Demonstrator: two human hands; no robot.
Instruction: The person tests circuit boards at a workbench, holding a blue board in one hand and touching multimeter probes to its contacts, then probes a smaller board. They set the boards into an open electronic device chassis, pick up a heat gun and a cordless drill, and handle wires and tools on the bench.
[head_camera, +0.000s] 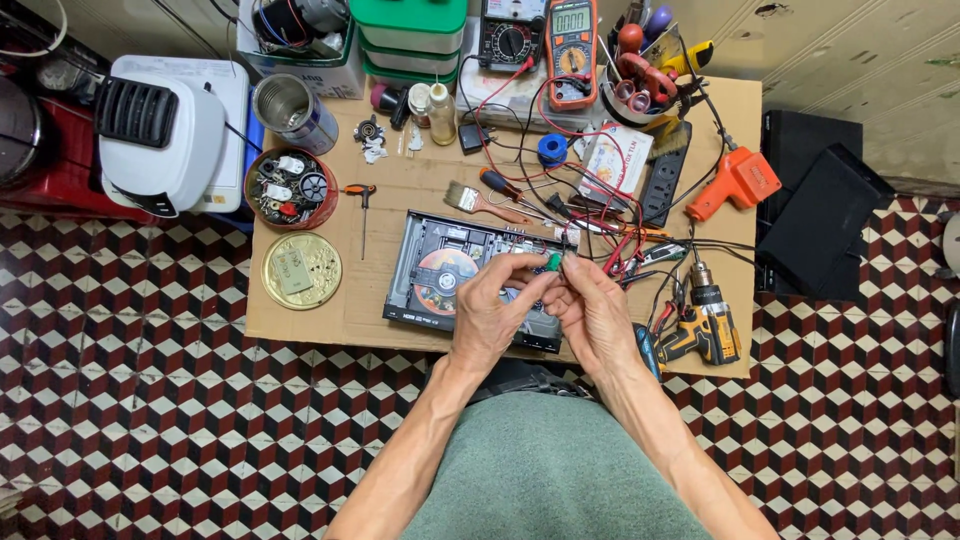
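The left hand (492, 305) and the right hand (592, 310) meet over the near edge of the table (350, 310), fingertips pinched together on a small green thing (553, 262). The fingers of both hands are closed tight around it, so most of it is hidden and I cannot tell what it is. Right under the hands lies an open black disc player (430, 275) with a round orange disc (446, 272) inside; the hands cover its right half. Red and black wires (610, 225) tangle just beside the right hand, and where they end is hard to see. A yellow drill (705, 325) lies at the near right corner, close to the right wrist. An orange glue gun (738, 183) sits at the right edge. A paint brush (475, 200) and a small screwdriver (362, 205) lie in the middle. A gold round lid (301, 270) sits near the left edge, with bare table in front of it. The far edge is crowded with meters (572, 40), a tin can (290, 108) and a red bowl of small parts (291, 188).
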